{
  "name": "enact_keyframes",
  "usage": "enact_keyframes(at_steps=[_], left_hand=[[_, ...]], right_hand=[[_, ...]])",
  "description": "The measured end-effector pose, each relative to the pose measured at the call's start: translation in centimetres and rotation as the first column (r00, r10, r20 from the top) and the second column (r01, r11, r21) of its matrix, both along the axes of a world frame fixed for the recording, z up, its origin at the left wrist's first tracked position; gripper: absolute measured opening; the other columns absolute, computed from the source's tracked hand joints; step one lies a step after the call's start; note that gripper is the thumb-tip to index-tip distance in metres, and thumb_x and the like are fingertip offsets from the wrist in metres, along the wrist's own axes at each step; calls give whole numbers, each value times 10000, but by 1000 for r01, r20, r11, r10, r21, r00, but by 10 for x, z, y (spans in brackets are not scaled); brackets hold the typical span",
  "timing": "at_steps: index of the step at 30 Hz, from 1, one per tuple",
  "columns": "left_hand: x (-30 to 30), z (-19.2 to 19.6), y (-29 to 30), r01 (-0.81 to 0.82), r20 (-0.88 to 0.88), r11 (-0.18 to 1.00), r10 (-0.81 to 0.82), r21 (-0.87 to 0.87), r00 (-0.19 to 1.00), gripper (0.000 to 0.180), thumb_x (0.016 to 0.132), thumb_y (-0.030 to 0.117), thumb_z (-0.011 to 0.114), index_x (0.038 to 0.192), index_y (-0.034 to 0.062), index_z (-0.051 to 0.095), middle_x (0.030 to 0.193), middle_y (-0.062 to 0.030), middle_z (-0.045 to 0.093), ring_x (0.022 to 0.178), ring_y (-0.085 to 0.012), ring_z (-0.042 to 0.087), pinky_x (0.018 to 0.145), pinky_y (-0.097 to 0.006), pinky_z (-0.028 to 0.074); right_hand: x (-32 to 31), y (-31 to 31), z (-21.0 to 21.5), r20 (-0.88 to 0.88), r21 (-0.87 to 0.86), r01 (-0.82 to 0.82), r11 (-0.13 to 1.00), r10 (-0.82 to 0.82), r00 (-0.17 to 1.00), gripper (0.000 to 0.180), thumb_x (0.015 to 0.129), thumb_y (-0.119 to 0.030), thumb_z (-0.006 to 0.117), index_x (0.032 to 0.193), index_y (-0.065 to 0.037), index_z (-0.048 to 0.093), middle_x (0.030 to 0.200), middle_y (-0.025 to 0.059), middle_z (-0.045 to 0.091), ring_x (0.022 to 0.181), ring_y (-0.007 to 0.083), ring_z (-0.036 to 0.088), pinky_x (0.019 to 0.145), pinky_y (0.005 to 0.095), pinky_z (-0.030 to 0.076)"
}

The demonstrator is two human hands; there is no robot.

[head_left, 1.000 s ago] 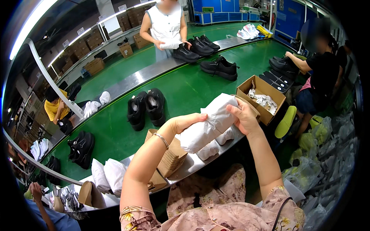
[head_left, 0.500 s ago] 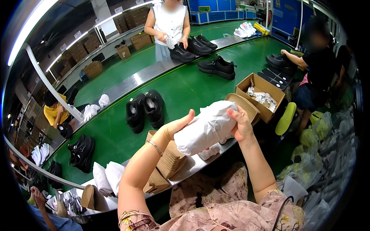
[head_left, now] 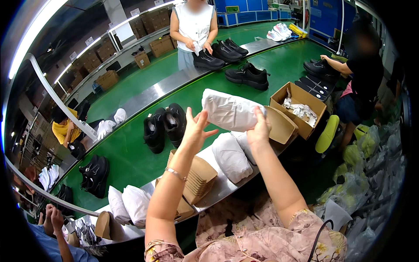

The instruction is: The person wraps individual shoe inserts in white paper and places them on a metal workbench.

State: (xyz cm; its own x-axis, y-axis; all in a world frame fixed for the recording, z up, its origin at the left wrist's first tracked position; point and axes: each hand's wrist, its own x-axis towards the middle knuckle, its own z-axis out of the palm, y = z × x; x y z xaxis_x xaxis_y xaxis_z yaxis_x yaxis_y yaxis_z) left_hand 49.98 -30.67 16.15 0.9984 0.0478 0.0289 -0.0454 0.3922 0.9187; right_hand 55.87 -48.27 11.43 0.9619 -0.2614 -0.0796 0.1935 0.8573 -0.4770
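A long bundle wrapped in white paper is held up over the near side of the green table. My right hand grips its right end, thumb on top. By the left end is my left hand, fingers spread and apart, not wrapped round the bundle. What lies inside the paper is hidden. Below, two more white bundles rest on the metal ledge, one partly behind the other. Left of them stands a stack of folded brown cardboard pieces.
A pair of black shoes stands on the green belt. An open carton with crumpled paper is at the right. White bundles lie at the ledge's left. Across the belt a person in white handles black shoes; another works at the right.
The bundle has been raised away from me and turned more level. My left hand has come off its side and opened, while my right hand keeps hold. The bundles on the ledge are uncovered.
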Motion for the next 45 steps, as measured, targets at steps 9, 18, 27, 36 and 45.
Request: enact_keyframes(at_steps=[9,18,27,36,45], left_hand=[[82,-39,28,-308,-44,944,305,-115,951,1034,632,332,819,1372,43,156,1333,-147,329,1198,-291,369,911,-493,372],[103,-53,54,-383,-51,894,382,-234,923,930,657,275,810,1314,-49,237,1255,-159,422,1130,-250,461,942,-365,403],[101,-68,78,-346,-29,908,349,-236,937,1004,665,318,799,1349,-35,156,1299,-158,368,1177,-265,417,964,-401,377],[53,-28,71,-468,-106,882,471,49,876,1110,714,536,681,1412,79,-51,1388,-212,175,1281,-381,220,986,-525,253],[0,-22,96,-498,-44,863,503,87,863,921,808,364,657,1401,18,43,1309,-180,345,1190,-288,369,945,-445,362]], right_hand=[[16,38,-15,-271,109,-370,922,386,882,301,770,-114,683,1027,-44,543,1029,90,562,945,229,549,820,421,455],[29,24,9,-369,-169,-609,775,523,768,327,793,-280,671,1031,-99,536,1056,84,559,999,269,518,860,512,412],[44,36,-9,-132,-145,-629,764,615,778,233,855,23,495,1073,105,477,1095,193,543,1016,305,557,877,499,464],[63,52,-18,-88,-89,-403,911,396,914,318,854,16,510,1136,121,410,1123,229,508,1026,319,546,859,494,466],[108,55,-19,-167,-84,-251,964,234,958,303,816,67,534,1093,130,428,1064,230,518,968,334,563,796,514,497]])
